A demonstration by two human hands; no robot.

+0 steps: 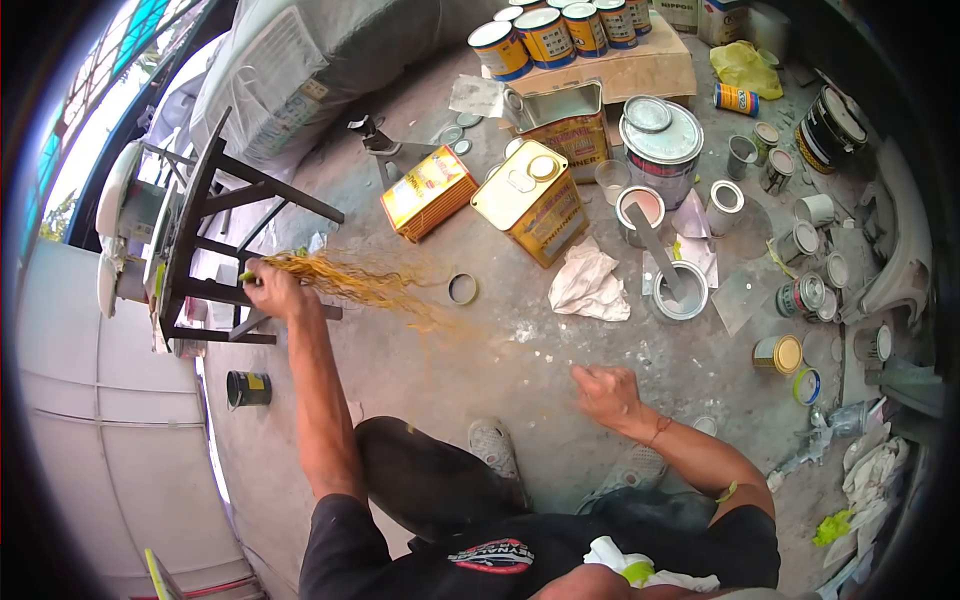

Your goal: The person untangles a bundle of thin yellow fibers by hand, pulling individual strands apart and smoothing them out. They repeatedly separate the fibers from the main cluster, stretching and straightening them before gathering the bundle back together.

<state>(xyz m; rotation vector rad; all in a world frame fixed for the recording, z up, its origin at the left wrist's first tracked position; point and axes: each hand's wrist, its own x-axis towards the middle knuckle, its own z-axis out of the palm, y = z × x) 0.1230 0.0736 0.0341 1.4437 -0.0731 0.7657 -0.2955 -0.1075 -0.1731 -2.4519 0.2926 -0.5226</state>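
- A bunch of yellow-brown strands [350, 280] runs from the left hand [275, 290] toward the person's right, its long axis roughly crosswise and its far end blurred.
- The left hand is nearer: its fingers appear closed around the bunch's left end, beside the dark stand [190, 235], with a bit of green showing.
- The right hand [610, 400] is well apart from the strands' visible end, above the floor [470, 380]; its fingers are curled in, and whether anything is inside I cannot tell.
- 1 open can [697, 303] holds grey contents and a stir stick [652, 245], which slants across a 2nd can [630, 233] with pinkish contents.
- 1 rectangular thinner tin [555, 228] stands capped; behind it, a 2nd tin [575, 140] has an open top, its contents unclear.
- 1 dark can [248, 388] lies tipped near the stand; I cannot tell what it holds.
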